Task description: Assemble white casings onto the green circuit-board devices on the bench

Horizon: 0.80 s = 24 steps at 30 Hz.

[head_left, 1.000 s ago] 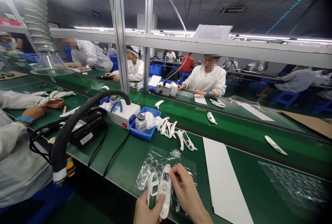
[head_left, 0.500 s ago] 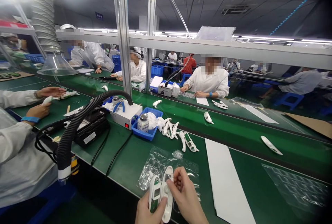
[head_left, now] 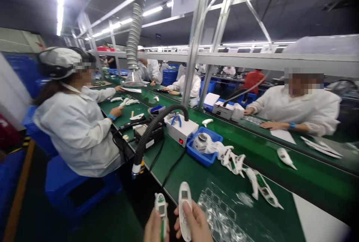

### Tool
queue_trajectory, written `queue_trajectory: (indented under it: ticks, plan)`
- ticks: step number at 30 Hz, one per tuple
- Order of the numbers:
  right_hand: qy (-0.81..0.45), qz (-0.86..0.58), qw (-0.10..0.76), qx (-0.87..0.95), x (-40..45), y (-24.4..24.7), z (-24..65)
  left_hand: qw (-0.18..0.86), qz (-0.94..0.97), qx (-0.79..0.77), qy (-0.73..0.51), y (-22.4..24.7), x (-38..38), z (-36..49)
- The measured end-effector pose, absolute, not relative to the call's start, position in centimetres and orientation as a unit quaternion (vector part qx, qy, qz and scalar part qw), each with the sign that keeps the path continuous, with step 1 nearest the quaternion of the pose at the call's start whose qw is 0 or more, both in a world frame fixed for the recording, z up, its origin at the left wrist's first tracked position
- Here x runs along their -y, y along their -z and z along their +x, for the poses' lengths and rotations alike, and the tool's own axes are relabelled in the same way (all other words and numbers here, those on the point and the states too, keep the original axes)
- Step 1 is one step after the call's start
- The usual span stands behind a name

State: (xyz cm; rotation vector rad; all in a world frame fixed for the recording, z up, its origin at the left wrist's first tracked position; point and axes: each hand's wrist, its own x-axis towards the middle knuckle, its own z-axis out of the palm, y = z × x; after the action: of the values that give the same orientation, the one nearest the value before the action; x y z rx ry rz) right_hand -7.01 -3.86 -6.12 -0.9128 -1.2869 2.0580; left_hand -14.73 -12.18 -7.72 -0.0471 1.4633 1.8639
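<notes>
My left hand, low in the head view, is closed round a white thermometer body with a small screen and a green circuit board along its open side. My right hand grips a long white thermometer cover, thumb on its face; a dark window sits near its top end. The two parts are held upright, side by side with a gap between them, in front of the bench's near edge. Just to the right lies a clear plastic blister tray.
Several white housings lie on the green bench beside a blue bin holding a jar. Left of it stand a white box and a black hose. A co-worker sits at left. White sheets lie at right.
The view has swung left, bringing the seated co-worker fully into sight. My hands have drawn the two white parts apart; before, they were close together over the plastic tray.
</notes>
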Motion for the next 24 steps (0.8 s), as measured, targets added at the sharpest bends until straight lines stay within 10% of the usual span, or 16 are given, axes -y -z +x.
queue_trajectory:
  ticks: [9,24]
  plan:
    - [-0.869,-0.267,0.124,0.398,9.9,8.3,-24.4,0.328,-0.134,-0.491,-0.796,8.6,17.8,-27.9]
    - [-0.842,-0.275,0.148,0.440,8.8,7.1,-23.5,0.285,-0.143,-0.605,-0.730,8.8,16.1,-27.3]
